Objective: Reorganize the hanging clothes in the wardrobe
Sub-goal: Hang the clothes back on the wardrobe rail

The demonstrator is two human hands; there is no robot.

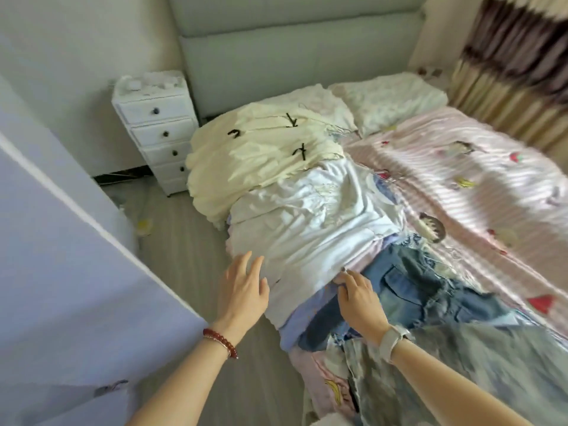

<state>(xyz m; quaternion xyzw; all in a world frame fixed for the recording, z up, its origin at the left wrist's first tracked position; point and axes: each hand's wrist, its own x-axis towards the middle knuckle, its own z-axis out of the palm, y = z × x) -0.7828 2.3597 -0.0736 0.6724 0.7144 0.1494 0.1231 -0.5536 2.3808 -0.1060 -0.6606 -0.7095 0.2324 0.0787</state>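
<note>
Two hands reach over the near edge of the bed (pixel 479 186); the left hand (pixel 244 292) is spread, fingers straight, hovering at or just touching the edge of the white top (pixel 310 229), holding nothing; the right hand (pixel 359 298) lies with fingers curled down where the white hem meets the jeans (pixel 430 290), and seems to pinch that hem, though the fingertips are partly hidden. The clothes to be rehung lie in one overlapping pile along the left side of the bed, not in the wardrobe, whose pale door (pixel 61 256) stands at the left.

To lift the white top well, I judge it best to take it with both hands at the hem or shoulders and peel it upward, so the lilac layer beneath and the jeans do not drag with it; look for a hanger inside before pulling.

Counted, near to far: one greyish garment (pixel 455 373) nearest; one pair of jeans; one white top; one cream heap (pixel 261 161) showing three black hanger hooks (pixel 302 152); two pillows (pixel 390 99); one drawer chest (pixel 156 130) with four drawers.
</note>
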